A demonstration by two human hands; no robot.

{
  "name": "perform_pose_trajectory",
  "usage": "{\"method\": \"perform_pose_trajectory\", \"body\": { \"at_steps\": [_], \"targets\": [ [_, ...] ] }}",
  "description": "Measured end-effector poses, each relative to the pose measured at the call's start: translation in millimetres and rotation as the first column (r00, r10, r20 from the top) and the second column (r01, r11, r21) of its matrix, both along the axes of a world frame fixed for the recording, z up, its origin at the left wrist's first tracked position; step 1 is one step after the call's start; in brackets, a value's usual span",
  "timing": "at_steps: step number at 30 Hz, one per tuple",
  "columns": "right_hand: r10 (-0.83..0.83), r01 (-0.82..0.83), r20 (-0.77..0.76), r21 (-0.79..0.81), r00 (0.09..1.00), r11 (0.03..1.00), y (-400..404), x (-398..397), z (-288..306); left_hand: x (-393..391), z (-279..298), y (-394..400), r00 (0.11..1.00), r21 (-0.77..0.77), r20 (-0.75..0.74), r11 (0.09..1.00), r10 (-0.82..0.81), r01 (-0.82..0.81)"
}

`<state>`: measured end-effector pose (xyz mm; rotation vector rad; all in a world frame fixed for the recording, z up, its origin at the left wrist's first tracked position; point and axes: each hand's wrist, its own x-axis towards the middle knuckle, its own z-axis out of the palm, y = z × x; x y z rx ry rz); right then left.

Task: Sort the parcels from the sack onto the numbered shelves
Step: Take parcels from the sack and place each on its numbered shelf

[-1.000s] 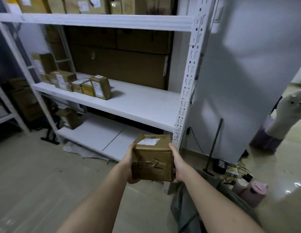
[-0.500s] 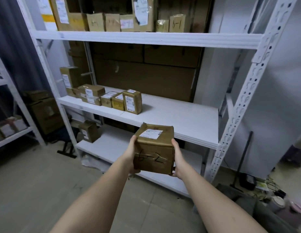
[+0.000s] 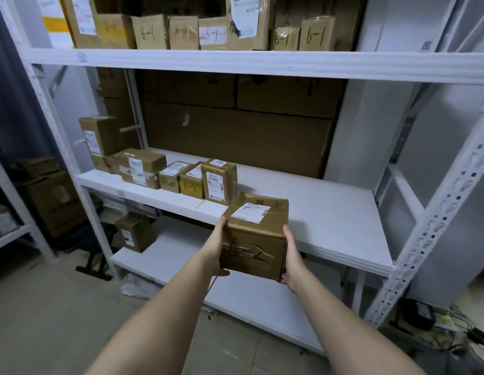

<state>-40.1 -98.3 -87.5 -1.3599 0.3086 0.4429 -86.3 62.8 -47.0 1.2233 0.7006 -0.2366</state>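
Observation:
I hold a brown taped parcel (image 3: 255,236) marked "6-2", with a white label on top, just in front of the middle shelf's (image 3: 330,228) front edge. My left hand (image 3: 215,249) grips its left side and underside. My right hand (image 3: 292,257) grips its right side. Several parcels (image 3: 218,182), one marked "6-2", stand in a row on the left part of the middle shelf. The top shelf (image 3: 235,62) carries several boxes marked "6-1" (image 3: 315,35).
A lone parcel (image 3: 135,231) sits on the bottom shelf (image 3: 262,307). Large cartons (image 3: 235,136) line the back of the middle shelf. A white perforated upright (image 3: 435,223) stands at the right. Another rack with boxes (image 3: 8,220) is at the far left. Cables and clutter (image 3: 449,320) lie on the floor right.
I have moved closer to the rack with the parcel raised, so it is now level with the middle shelf's front edge. Both hands keep the same hold.

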Motion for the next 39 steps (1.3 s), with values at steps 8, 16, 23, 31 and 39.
{"method": "perform_pose_trajectory", "body": {
  "at_steps": [8,16,23,31,39],
  "targets": [
    [-0.107,0.106,0.002,0.072,0.994,0.992,37.5,92.7,-22.1,89.4,-4.9,37.4,0.999,-0.045,0.005,0.998,-0.050,0.050],
    [-0.223,0.221,0.021,0.079,0.975,0.972,67.5,150.9,-45.8,156.3,-21.8,77.2,0.992,-0.113,0.015,0.985,-0.126,0.127],
    [-0.367,0.365,0.049,0.051,0.929,0.930,101.2,171.0,-46.2,199.7,-37.6,112.5,0.965,-0.064,0.020,0.963,-0.262,0.263],
    [-0.493,0.501,0.145,-0.022,0.858,0.865,121.3,190.9,-46.7,230.4,-56.0,130.6,0.937,-0.040,0.070,0.938,-0.342,0.346],
    [-0.488,0.510,0.178,-0.108,0.854,0.853,119.0,221.2,-42.3,261.2,-67.3,134.2,0.935,0.012,0.004,0.935,-0.355,0.355]
  ]
}}
